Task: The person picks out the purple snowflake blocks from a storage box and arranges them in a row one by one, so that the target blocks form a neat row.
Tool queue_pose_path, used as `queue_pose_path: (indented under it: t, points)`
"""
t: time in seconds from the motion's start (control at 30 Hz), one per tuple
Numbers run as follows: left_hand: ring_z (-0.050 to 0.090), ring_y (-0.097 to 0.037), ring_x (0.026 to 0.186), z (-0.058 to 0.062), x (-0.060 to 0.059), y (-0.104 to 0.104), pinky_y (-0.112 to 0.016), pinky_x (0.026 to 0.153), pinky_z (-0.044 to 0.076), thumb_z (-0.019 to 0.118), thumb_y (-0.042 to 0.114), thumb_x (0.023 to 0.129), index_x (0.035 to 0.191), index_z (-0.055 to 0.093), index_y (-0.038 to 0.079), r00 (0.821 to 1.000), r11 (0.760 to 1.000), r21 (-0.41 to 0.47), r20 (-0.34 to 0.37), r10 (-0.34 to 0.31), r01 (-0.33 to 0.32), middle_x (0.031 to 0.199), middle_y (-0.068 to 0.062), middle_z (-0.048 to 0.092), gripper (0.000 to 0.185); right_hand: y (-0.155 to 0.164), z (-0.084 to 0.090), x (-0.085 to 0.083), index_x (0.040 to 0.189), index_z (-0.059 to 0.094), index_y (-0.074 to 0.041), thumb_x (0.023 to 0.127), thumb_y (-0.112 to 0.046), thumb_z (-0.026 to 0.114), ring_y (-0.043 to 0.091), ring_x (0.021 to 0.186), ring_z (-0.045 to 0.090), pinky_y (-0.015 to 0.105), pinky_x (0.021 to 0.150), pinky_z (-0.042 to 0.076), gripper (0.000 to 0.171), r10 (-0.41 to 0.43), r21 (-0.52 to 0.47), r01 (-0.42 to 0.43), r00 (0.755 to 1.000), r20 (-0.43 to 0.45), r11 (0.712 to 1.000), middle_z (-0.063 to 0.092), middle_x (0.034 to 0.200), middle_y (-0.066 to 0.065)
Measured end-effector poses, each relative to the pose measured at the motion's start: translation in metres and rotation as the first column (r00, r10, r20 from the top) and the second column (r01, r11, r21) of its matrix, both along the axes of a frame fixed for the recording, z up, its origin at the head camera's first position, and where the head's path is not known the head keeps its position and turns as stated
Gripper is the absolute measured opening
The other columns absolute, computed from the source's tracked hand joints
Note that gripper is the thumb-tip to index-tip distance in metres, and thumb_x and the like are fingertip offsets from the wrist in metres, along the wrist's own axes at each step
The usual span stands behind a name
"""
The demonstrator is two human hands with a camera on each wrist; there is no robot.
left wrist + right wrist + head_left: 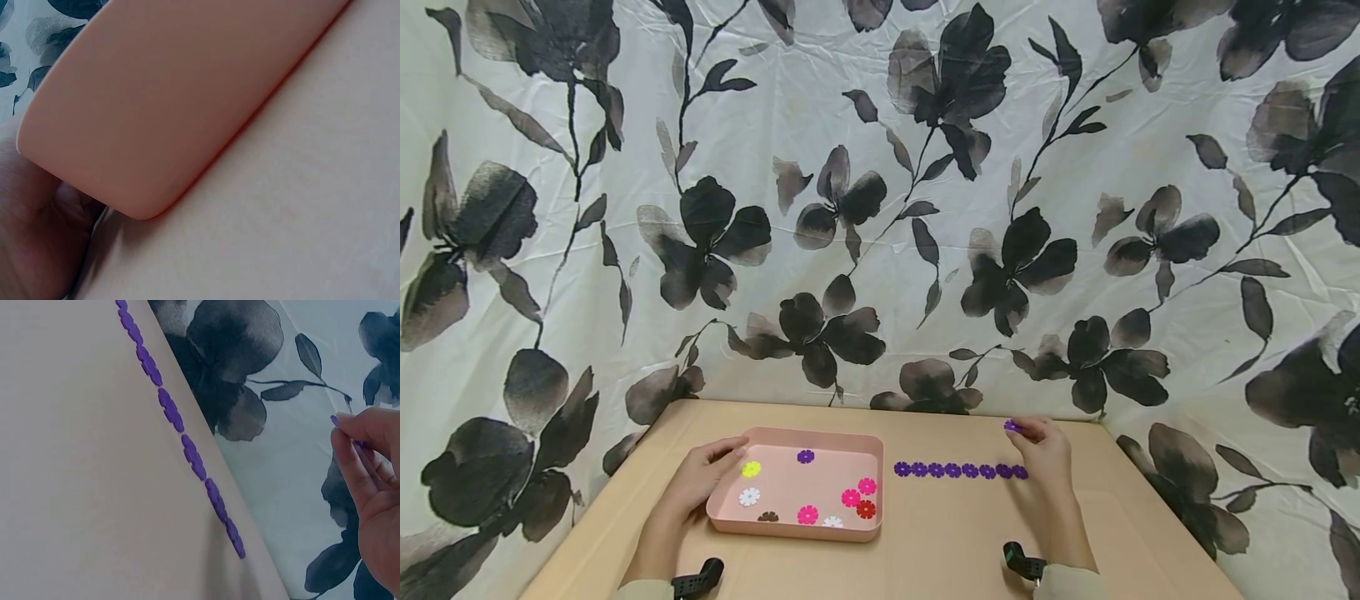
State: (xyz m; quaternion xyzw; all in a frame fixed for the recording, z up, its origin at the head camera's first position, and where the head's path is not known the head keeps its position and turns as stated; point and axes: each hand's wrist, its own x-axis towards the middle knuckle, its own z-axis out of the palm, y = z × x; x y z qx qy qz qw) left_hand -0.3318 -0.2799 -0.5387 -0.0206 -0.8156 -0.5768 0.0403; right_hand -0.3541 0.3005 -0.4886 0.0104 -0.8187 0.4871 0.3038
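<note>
The right hand [1043, 450] pinches one purple disc [1012, 427] between thumb and fingers [350, 456], a little above the desk [955, 550]. Below it lies a row of purple discs [959, 471], eight as far as I can count, with its long axis running from 9 o'clock to 3 o'clock in the head view. The right end of this row is just beside the hand, at about 5 o'clock from the held disc. So the free end of the row is the place nearest to the fingers, and the right hand is much nearer to it than the other one.

The left hand [700, 479] rests on the left rim of the pink tray [790, 527], at 9 o'clock from the row; its thumb lies over the rim near a yellow disc [751, 469]. I judge that it holds the tray, but how the fingers curl under the wall is hidden, and the left wrist view shows only the tray wall and a bit of palm.

In the tray lie loose discs: white, pink, red, one purple, and one dark at the near wall which I cannot identify well. In the right wrist view the held disc is seen only as a thin purple edge.
</note>
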Motion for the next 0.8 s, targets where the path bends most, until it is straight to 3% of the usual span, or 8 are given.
queue_pose_path:
  t: [0.23, 0.37, 0.5, 0.63, 0.7, 0.8]
  points:
    - [0.039, -0.037, 0.152, 0.001, 0.000, 0.000, -0.056, 0.122, 0.036, 0.061, 0.040, 0.105, 0.150, 0.057, 0.013, 1.000, 1.000, 0.006, 0.006, -0.003, 0.003, 0.160, -0.014, 0.049, 0.053, 0.016, -0.006, 0.004, 0.115, 0.077, 0.001, 0.092, -0.007, 0.079, -0.005, 0.087, 0.060, 0.002, 0.075, 0.049, 0.024, -0.014, 0.019, 0.013, 0.998, 0.057, 1.000, 0.069, 0.113, 0.019]
    - [0.040, -0.037, 0.152, 0.001, 0.000, 0.001, -0.054, 0.122, 0.037, 0.061, 0.041, 0.105, 0.150, 0.057, 0.012, 1.000, 1.000, -0.001, 0.007, -0.002, 0.002, 0.160, -0.015, 0.049, 0.053, 0.025, -0.010, 0.007, 0.114, 0.077, 0.002, 0.092, -0.004, 0.078, 0.009, 0.091, 0.064, 0.003, 0.073, 0.047, 0.023, -0.055, 0.099, 0.047, 0.995, 0.089, 0.994, 0.068, 0.111, 0.019]
    - [0.046, -0.034, 0.147, 0.001, 0.000, 0.000, -0.031, 0.112, 0.047, 0.061, 0.042, 0.105, 0.149, 0.058, 0.012, 1.000, 1.000, -0.009, -0.004, 0.002, -0.002, 0.157, -0.015, 0.052, 0.053, 0.029, -0.014, 0.010, 0.115, 0.076, 0.003, 0.093, -0.002, 0.075, 0.028, 0.099, 0.065, 0.007, 0.072, 0.046, 0.022, -0.084, 0.173, 0.061, 0.987, 0.134, 0.983, 0.066, 0.111, 0.020]
    - [0.047, -0.033, 0.146, 0.001, 0.000, 0.000, -0.012, 0.097, 0.044, 0.062, 0.042, 0.105, 0.149, 0.059, 0.011, 1.000, 1.000, -0.004, -0.009, -0.001, 0.001, 0.156, -0.015, 0.053, 0.054, 0.030, -0.017, 0.015, 0.118, 0.074, 0.003, 0.095, -0.002, 0.072, 0.031, 0.102, 0.061, 0.013, 0.072, 0.047, 0.024, -0.077, 0.175, 0.042, 0.978, 0.196, 0.984, 0.065, 0.116, 0.021]
    - [0.046, -0.033, 0.147, 0.001, 0.001, 0.000, -0.015, 0.100, 0.045, 0.062, 0.042, 0.105, 0.149, 0.058, 0.011, 1.000, 1.000, -0.003, -0.009, -0.002, 0.002, 0.157, -0.015, 0.053, 0.054, 0.030, -0.019, 0.017, 0.120, 0.073, 0.003, 0.096, -0.002, 0.071, 0.031, 0.103, 0.060, 0.016, 0.073, 0.048, 0.025, -0.066, 0.170, 0.028, 0.972, 0.224, 0.985, 0.064, 0.119, 0.021]
    - [0.045, -0.033, 0.148, 0.001, 0.000, 0.000, -0.031, 0.112, 0.046, 0.061, 0.043, 0.105, 0.149, 0.058, 0.012, 1.000, 1.000, -0.007, -0.008, -0.003, 0.003, 0.157, -0.014, 0.052, 0.054, 0.031, -0.023, 0.018, 0.123, 0.071, 0.003, 0.097, -0.003, 0.069, 0.031, 0.105, 0.060, 0.021, 0.077, 0.053, 0.027, -0.056, 0.172, 0.010, 0.962, 0.268, 0.985, 0.063, 0.121, 0.021]
